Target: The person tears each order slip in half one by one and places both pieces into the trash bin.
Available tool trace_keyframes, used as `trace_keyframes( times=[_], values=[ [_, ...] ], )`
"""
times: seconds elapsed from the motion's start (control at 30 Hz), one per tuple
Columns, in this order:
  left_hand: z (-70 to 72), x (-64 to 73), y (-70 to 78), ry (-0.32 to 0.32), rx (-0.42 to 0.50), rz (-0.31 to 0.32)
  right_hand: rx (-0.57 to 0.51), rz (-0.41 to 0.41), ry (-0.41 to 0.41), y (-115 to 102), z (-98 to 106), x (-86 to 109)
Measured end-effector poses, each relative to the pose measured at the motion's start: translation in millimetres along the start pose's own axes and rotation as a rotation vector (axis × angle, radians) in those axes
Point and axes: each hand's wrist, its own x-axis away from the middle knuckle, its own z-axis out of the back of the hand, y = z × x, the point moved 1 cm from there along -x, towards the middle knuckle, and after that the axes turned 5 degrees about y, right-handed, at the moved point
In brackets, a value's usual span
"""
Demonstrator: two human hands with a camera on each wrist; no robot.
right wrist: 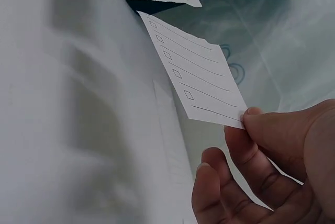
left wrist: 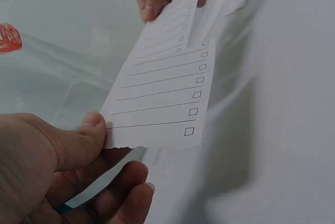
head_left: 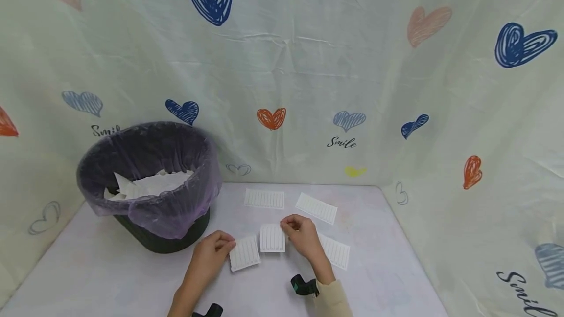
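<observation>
My left hand (head_left: 210,254) pinches a lined checklist slip (left wrist: 157,96) at one corner, between thumb and fingers. The edge of this slip beside the left thumb is ragged. A second, smaller lined slip (right wrist: 193,69) hangs from my right hand (head_left: 304,238), whose thumb and forefinger pinch its corner. One edge of that slip is uneven too. Both slips are held above the white table, side by side, with a small gap between them in the head view. Rows of ruled lines ending in small square boxes are printed on each.
Two lined slips lie towards the back of the table: one sheet (head_left: 264,199) and a tilted sheet (head_left: 316,208). Another sheet (head_left: 336,252) lies partly behind the right hand. A dark bin (head_left: 154,238) with a purple liner (head_left: 194,204) stands at left, holding white paper (head_left: 158,183).
</observation>
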Motion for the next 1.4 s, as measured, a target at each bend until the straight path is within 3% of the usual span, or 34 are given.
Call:
trace_keyframes(
  times=[0.23,0.5,0.77,1.1,1.4],
  values=[
    [20.9,8.5,28.0,0.004,-0.085,-0.061,0.066,0.072,0.02,-18.8,6.3,-4.0],
    [52.0,19.9,62.2,0.01,-0.107,-0.132,0.069,0.145,0.023,-47.0,14.2,-10.1],
    [82.6,34.3,90.0,0.107,-0.111,-0.313,0.034,0.21,0.01,-78.5,16.4,-13.3],
    [108.6,36.6,113.7,0.231,-0.103,-0.571,0.001,0.278,-0.015,-120.1,19.2,-16.6],
    [128.4,32.6,123.6,0.338,-0.139,-0.654,-0.038,0.356,-0.041,-154.4,16.2,-20.5]
  ],
)
